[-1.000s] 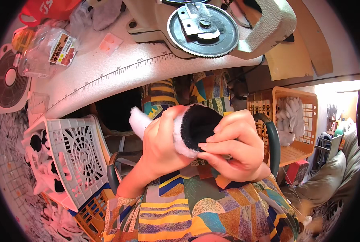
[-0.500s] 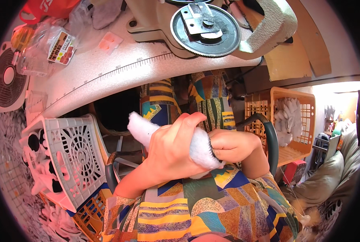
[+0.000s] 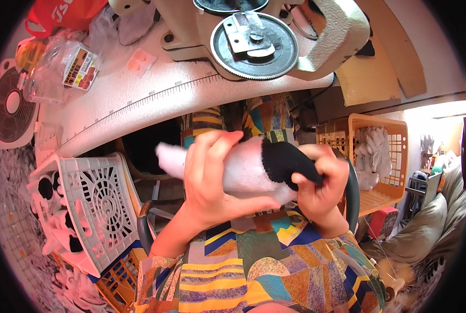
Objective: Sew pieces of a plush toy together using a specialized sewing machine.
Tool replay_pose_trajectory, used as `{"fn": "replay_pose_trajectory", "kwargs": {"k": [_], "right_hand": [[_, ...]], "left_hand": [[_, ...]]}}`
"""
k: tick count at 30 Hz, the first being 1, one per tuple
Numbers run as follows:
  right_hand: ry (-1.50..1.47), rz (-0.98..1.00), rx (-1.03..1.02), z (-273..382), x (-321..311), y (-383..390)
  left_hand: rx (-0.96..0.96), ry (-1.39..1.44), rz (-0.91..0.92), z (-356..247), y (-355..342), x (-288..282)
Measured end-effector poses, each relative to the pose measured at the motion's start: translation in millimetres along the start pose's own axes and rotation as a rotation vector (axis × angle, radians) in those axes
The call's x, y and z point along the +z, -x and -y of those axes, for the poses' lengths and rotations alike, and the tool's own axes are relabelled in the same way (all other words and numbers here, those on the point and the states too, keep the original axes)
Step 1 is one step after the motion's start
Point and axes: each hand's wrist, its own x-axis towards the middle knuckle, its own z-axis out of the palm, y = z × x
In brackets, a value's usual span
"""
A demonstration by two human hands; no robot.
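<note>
White plush (image 3: pixel 243 166), black end (image 3: pixel 289 161) already joined on. Left hand (image 3: pixel 204 180) has fingers wrapped round the white, right hand (image 3: pixel 325 188) clamps the black; can't tell what's left.

This looks like a small sewing workshop: at the top of the frame, a heavy machine (image 3: pixel 194 34) with a toothed disc (image 3: pixel 256 64) stands on a desk (image 3: pixel 115 88) with a measuring scale (image 3: pixel 152 97) along its front edge. A white crate (image 3: pixel 110 201) at left holds black-and-white plush pieces (image 3: pixel 61 229); an orange crate (image 3: pixel 381 201) at right holds fluffy white pieces (image 3: pixel 372 148).
</note>
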Motion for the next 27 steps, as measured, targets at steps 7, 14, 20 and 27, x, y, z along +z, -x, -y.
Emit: {"fn": "replay_pose_trajectory", "kwargs": {"k": [7, 14, 20, 27], "right_hand": [[0.184, -0.035, -0.335, 8.7, 14.5, 1.4], [-0.116, 0.095, -0.096, 25.0, 13.7, 10.8], [-0.503, -0.051, 0.08, 11.5, 26.6, 15.1], [-0.698, -0.07, 0.23, 11.0, 45.9, 20.8]], "left_hand": [[0.124, 0.053, -0.09, -19.4, 29.8, -0.8], [-0.265, 0.556, -0.124, -23.4, 28.5, 22.8], [-0.402, 0.572, -0.11, -26.3, 32.2, 28.9], [-0.59, 0.701, -0.295, -15.9, 28.8, 36.4]]}}
